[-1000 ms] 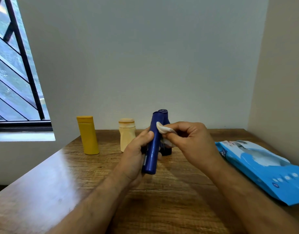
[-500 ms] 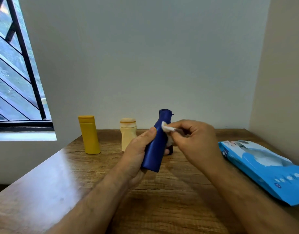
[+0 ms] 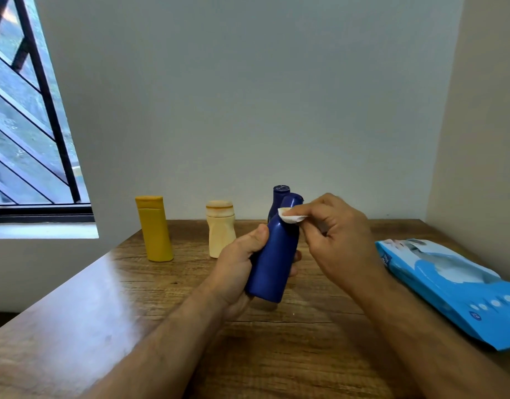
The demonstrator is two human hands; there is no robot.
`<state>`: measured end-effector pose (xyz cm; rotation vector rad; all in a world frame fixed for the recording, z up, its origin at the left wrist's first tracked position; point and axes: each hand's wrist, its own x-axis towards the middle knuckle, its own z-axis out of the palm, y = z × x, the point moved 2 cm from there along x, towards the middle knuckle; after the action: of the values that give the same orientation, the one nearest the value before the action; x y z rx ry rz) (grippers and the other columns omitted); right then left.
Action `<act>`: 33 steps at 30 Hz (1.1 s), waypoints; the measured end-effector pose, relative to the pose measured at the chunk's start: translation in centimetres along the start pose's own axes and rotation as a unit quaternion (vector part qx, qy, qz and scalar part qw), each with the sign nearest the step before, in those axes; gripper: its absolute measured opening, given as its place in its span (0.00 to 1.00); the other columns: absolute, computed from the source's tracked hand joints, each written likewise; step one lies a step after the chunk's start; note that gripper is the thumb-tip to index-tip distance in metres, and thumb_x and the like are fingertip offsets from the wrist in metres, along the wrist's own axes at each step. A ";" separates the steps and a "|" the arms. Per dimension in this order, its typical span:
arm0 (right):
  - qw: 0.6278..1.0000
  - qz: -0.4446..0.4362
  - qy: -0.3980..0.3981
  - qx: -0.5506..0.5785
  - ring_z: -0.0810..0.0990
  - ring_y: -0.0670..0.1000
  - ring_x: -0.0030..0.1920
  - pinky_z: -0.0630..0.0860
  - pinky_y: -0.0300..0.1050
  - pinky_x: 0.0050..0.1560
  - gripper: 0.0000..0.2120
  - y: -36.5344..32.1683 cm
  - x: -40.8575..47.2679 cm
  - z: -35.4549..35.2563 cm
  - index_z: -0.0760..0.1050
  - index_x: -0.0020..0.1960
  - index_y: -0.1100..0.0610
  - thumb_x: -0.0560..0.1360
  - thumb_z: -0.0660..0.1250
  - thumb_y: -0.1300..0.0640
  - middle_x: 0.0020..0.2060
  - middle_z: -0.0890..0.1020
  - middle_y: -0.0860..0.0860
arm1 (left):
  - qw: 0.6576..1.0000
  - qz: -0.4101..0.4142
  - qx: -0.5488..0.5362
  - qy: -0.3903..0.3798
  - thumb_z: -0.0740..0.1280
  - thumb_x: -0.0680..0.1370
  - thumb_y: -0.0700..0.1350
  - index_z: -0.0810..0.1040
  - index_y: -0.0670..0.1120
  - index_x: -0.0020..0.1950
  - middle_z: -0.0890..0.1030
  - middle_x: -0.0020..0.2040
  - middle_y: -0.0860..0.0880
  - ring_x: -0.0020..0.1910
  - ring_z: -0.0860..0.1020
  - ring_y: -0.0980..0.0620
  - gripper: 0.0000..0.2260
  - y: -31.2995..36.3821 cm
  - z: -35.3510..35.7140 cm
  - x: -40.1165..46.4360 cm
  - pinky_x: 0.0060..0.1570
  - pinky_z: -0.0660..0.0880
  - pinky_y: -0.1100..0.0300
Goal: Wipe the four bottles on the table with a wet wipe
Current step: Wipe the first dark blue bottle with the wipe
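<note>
My left hand (image 3: 239, 266) grips a blue bottle (image 3: 272, 260) round its lower body and holds it tilted above the wooden table (image 3: 110, 321). My right hand (image 3: 337, 234) pinches a small folded white wet wipe (image 3: 289, 216) and presses it against the blue bottle's shoulder, just below the cap. Behind the held bottle stands a dark blue bottle (image 3: 280, 194), mostly hidden, only its top showing. A cream bottle (image 3: 220, 228) and a yellow bottle (image 3: 154, 228) stand upright further left along the back of the table.
A blue pack of wet wipes (image 3: 455, 286) lies flat on the table at the right, near the side wall. A barred window (image 3: 26, 125) is at the left. The table's left edge runs diagonally toward me.
The blue bottle has turned in my left hand, showing its broad face, and tilted right. My right hand with the wipe has slid up toward the bottle's neck.
</note>
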<state>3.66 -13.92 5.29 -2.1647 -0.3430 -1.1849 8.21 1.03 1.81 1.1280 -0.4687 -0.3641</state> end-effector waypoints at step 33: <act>0.984 0.157 0.055 0.056 0.80 0.45 0.37 0.75 0.34 0.34 0.03 3.7 0.3 -2.1 0.81 0.41 0.54 0.73 0.71 0.60 0.34 0.81 0.45 | 0.985 0.081 0.144 0.045 0.71 0.77 0.36 0.76 0.50 0.65 0.85 0.57 0.51 0.58 0.83 0.53 0.19 -4.0 2.2 2.1 0.58 0.80 0.52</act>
<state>4.28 -18.09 4.89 -1.9597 -0.0165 -1.0719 8.65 -3.27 -0.79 1.3694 -0.5407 -0.1025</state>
